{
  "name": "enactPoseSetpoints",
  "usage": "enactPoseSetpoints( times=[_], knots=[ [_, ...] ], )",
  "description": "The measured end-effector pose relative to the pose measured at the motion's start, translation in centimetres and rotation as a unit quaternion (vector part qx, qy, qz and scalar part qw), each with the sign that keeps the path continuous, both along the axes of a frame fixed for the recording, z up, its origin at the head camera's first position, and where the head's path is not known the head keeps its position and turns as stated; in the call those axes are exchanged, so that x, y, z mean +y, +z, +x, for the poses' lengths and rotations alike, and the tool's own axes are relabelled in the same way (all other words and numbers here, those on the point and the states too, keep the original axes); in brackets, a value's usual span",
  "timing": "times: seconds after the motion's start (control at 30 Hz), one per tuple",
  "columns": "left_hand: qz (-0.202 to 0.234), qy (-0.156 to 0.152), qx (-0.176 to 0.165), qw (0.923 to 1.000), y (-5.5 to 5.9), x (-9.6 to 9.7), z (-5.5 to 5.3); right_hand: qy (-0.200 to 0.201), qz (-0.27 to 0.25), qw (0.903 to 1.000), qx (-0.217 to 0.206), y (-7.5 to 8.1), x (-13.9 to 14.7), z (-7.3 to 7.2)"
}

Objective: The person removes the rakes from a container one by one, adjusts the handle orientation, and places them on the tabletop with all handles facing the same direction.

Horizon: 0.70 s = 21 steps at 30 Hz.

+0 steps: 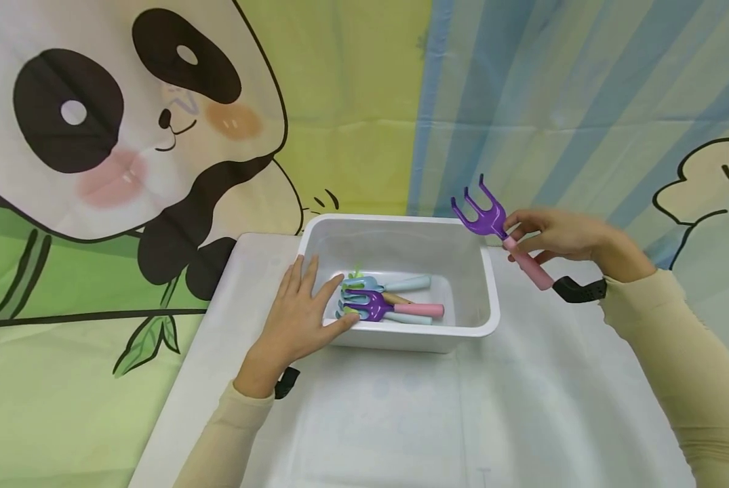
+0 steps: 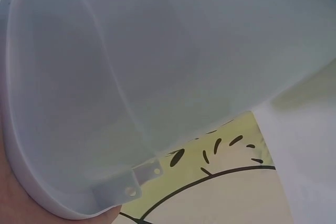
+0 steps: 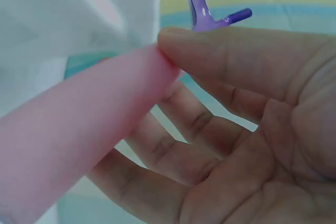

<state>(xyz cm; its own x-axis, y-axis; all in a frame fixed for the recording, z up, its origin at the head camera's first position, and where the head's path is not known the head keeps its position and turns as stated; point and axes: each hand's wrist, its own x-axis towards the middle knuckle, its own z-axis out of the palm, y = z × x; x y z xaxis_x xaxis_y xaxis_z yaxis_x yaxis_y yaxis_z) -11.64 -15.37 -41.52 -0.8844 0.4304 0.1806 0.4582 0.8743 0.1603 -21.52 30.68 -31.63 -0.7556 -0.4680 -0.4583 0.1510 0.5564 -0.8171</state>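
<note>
At the right of the head view, my right hand point(image 1: 562, 237) pinches a small garden hand rake point(image 1: 489, 220) between thumb and fingers. It has a purple three-pronged head and a pink handle point(image 3: 89, 98), and is held up beside the bin's right side, prongs pointing up and left. My left hand point(image 1: 300, 312), fingers spread and fairly straight, rests on the left front corner of a white plastic bin point(image 1: 492, 298). Inside lies a second purple and pink hand rake point(image 1: 419, 309), on top of several small tools with light blue handles point(image 1: 409, 283).
The bin stands on a white-covered table point(image 1: 388, 420), close against a hanging cloth point(image 1: 352, 102) printed with a panda and stripes. Under the bin's rim, the left wrist view shows small tabs with holes point(image 2: 129, 191). A black wrist camera point(image 1: 578, 289) sits at my right wrist.
</note>
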Motion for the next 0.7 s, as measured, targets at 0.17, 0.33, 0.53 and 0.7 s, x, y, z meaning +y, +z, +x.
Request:
enactPoseSetpoints(
  times=[0.17,0.33,0.53,0.7],
  knots=[
    [0.008,-0.001,-0.001,1.0000,-0.1,0.2,0.0,-0.052,-0.023,0.9984,0.000,-3.6,2.6,0.9],
    [0.010,-0.003,0.005,0.9999,-0.2,0.1,0.1,-0.102,-0.055,0.9930,-0.023,-7.6,4.2,1.8],
    [0.009,-0.004,0.010,0.9999,-0.1,0.2,0.1,-0.166,-0.071,0.9817,-0.060,-11.8,5.4,2.8],
    [0.010,-0.002,0.011,0.9999,-0.2,0.2,0.1,-0.208,-0.061,0.9724,-0.087,-14.7,5.8,3.1]
  ],
)
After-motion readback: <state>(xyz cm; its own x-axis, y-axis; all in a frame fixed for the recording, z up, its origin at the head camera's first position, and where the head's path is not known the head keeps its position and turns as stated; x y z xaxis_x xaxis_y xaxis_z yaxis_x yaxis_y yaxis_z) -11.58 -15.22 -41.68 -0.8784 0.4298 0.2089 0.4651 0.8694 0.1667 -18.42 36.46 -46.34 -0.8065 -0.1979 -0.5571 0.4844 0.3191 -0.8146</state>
